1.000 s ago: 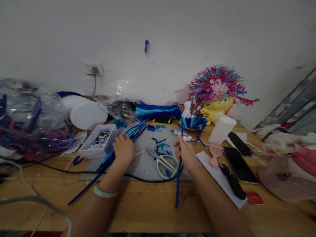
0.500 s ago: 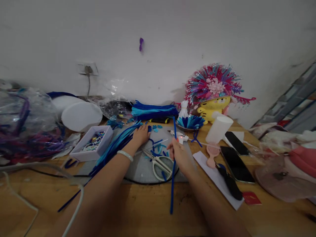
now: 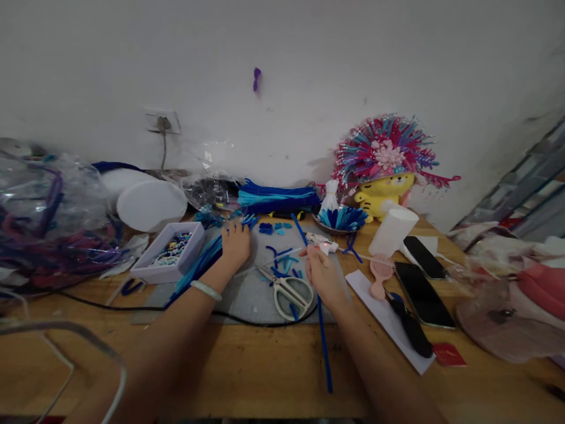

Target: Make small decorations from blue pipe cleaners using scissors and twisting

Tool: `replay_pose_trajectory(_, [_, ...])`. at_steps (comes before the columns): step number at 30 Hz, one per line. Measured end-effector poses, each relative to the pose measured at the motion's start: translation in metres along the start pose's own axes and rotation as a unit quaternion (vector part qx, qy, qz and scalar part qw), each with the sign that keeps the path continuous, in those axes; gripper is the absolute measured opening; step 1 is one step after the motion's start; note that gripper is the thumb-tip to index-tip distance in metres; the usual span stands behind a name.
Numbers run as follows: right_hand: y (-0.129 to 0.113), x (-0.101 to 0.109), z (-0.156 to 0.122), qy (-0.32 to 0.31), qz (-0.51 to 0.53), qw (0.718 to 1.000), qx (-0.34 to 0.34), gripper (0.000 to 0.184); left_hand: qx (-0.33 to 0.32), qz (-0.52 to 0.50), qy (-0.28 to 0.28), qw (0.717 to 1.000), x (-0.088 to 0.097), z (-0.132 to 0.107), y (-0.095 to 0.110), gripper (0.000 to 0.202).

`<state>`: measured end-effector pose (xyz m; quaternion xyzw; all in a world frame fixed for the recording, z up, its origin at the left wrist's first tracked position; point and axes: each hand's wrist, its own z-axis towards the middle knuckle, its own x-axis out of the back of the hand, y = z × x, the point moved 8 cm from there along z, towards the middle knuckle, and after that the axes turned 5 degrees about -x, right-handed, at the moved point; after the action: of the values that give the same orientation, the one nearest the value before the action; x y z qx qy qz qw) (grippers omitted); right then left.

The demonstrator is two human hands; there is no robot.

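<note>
Pale wall [image 3: 309, 53] seen behind wood-grained tabletop [image 3: 265, 371]; surface marked by few small scuffs. Socket [image 3: 150, 122] mounted low at left, plug [image 3: 163, 123] inserted, grey cord [image 3: 164, 152] hung downward. Small purple piece [image 3: 256, 79] fixed higher up. Grey slatted structure [image 3: 525, 185] partly seen at far right, slanted by view. Room dimly lit; soft shadows cast on wall.

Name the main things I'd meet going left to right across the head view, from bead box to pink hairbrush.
White rectangular box of coloured beads, bare left hand, white-handled metal scissors, right hand, pink oval hairbrush.
</note>
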<state>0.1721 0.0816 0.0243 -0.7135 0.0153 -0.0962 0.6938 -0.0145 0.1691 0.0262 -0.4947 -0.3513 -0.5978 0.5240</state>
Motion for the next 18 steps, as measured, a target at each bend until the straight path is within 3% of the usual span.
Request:
replay_pose_trajectory(2, [-0.003, 0.003, 0.0, 0.014, 0.002, 1.0, 0.022, 0.036, -0.012, -0.024, -0.034, 0.999, 0.003, -0.008, 0.008, 0.032])
replay_pose_trajectory(4, [-0.004, 0.005, 0.0, 0.024, 0.014, 0.999, 0.035, 0.033, -0.042, -0.088, -0.136, 0.986, -0.006, -0.022, 0.019, 0.029])
replay_pose_trajectory(5, [-0.003, 0.006, 0.001, 0.027, 0.025, 0.999, 0.032, 0.032, -0.046, -0.094, -0.161, 0.981, -0.006, -0.03, 0.02, 0.027])
replay_pose_trajectory(10, [0.01, 0.005, 0.006, 0.026, 0.031, 0.999, -0.017, 0.027, -0.028, -0.107, -0.233, 0.966, -0.012, -0.055, 0.005, 0.03])
replay_pose_trajectory(12, [0.008, 0.002, 0.006, 0.023, -0.06, 0.998, 0.001, 0.027, -0.039, -0.136, -0.25, 0.958, -0.016, -0.057, 0.003, 0.028])
replay_pose_trajectory(14, [0.001, -0.005, 0.003, 0.008, -0.198, 0.98, 0.035, 0.027, -0.059, -0.161, -0.247, 0.954, -0.019, -0.056, 0.004, 0.024])
replay_pose_trajectory(18, [-0.002, -0.027, -0.012, -0.076, -0.446, 0.889, 0.074, 0.03, -0.063, -0.145, -0.19, 0.969, -0.019, -0.052, 0.003, 0.025])
